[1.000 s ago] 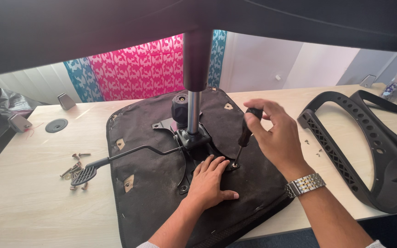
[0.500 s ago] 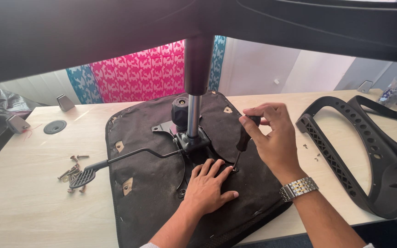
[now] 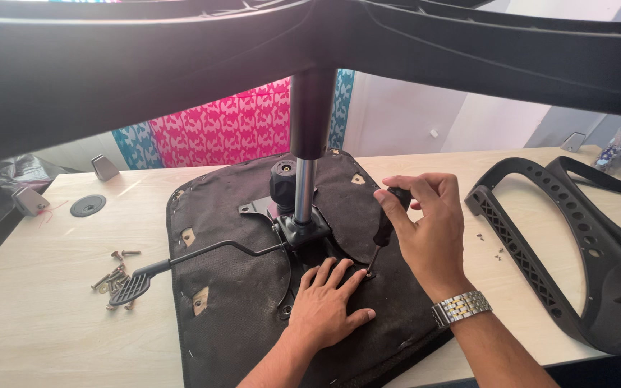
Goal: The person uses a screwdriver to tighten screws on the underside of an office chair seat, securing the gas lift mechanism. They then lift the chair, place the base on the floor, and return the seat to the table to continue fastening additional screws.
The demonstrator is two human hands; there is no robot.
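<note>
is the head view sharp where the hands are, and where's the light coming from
Head view: sharp around the left hand, right hand and screwdriver; daylight brightens the table evenly; the chair base overhead is dark and underexposed.

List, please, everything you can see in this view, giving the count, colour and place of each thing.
chair seat: one, black fabric underside up, middle of the table
seat mechanism with gas cylinder: one, black and silver, upright on the seat
lever: one, black, reaching left from the mechanism
chair base: one, black, across the top of the view
loose screws: a small heap, metal, left of the seat
backrest frame: one, black, right on the table
round cap: one, dark grey, far left
table: one, pale wood
patterned cloth: one, pink and teal, behind the table
screwdriver: one, black handle, in the right hand, tip on the seat
left hand: flat on the seat
right hand: wristwatch on the wrist, gripping the screwdriver
</note>
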